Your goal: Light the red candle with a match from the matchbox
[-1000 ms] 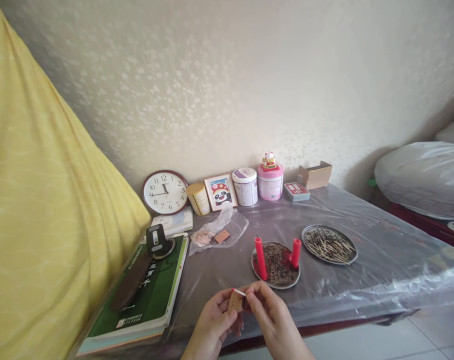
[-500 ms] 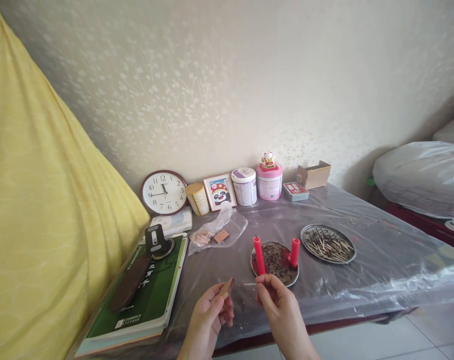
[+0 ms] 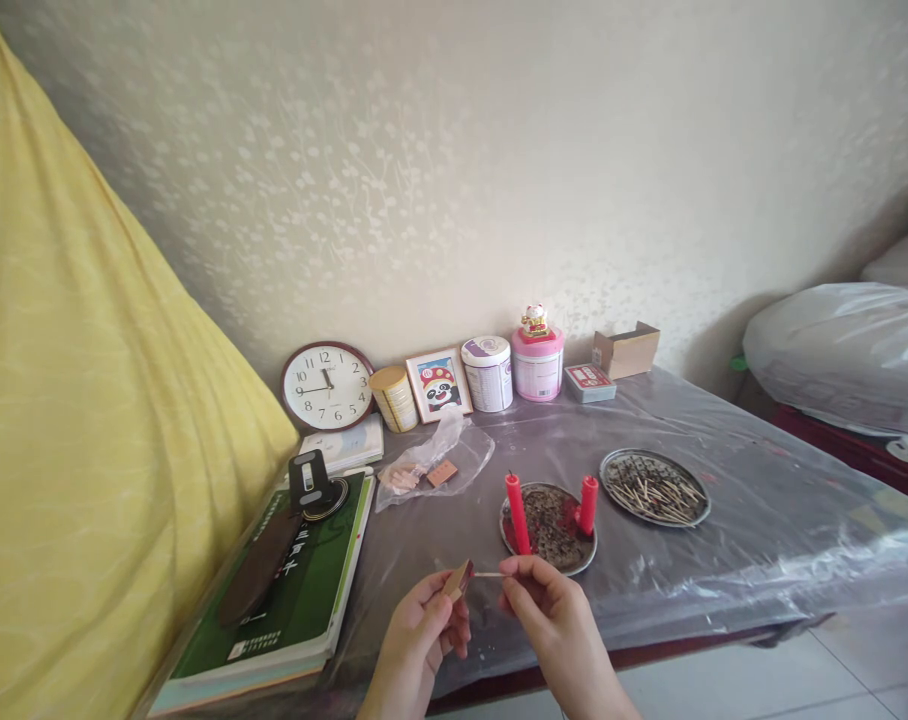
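Between the thumb and fingers of my left hand (image 3: 426, 625) is a small matchbox (image 3: 458, 581), its dark striking side turned to the right. My right hand (image 3: 542, 603) pinches a thin wooden match (image 3: 488, 575) that points left, its tip at or very close to the matchbox side; I cannot tell if they touch. No flame shows. Just beyond my right hand, a round metal plate (image 3: 551, 570) holds two unlit red candles, a taller left candle (image 3: 515, 512) and a shorter right candle (image 3: 587, 505), among dark residue and red wax.
Right of the candles lies a metal plate (image 3: 660, 521) of used matches. A plastic bag (image 3: 473, 450) with matchboxes is farther back. Green books (image 3: 304, 600) lie at left. A clock (image 3: 326, 390), tins (image 3: 488, 378) and a small carton (image 3: 626, 352) stand along the wall.
My right hand has moved left and slightly down, bringing the match to the matchbox side. My left hand stays nearly in place, still holding the matchbox.
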Demonstrator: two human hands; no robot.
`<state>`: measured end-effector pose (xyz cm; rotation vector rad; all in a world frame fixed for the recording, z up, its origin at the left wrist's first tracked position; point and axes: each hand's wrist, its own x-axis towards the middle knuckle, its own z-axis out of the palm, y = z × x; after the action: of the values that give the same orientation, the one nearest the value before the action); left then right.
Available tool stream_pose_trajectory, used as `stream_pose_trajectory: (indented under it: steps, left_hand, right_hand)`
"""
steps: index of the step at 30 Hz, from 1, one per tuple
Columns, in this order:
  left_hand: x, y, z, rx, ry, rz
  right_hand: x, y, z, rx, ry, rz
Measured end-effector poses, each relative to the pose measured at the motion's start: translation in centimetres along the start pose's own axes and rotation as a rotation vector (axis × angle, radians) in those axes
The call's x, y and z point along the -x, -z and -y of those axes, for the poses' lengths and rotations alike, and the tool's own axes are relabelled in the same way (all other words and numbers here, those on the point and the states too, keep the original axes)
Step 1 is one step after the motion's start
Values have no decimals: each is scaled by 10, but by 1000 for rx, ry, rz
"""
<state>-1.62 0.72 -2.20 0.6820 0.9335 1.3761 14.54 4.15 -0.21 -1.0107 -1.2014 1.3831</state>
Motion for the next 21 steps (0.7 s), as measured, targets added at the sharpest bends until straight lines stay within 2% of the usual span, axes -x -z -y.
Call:
stream_pose_trajectory:
  steps: [11, 16, 21]
  left_hand:
    - [2, -8, 0, -69, 14, 24]
    - [3, -8, 0, -56, 11, 31]
    - [1, -7, 0, -48, 8, 3]
  right_hand:
    - [6, -2, 15, -37, 33, 63]
    - [5, 0, 12, 29, 79, 12]
    - [6, 6, 14, 234, 189, -86]
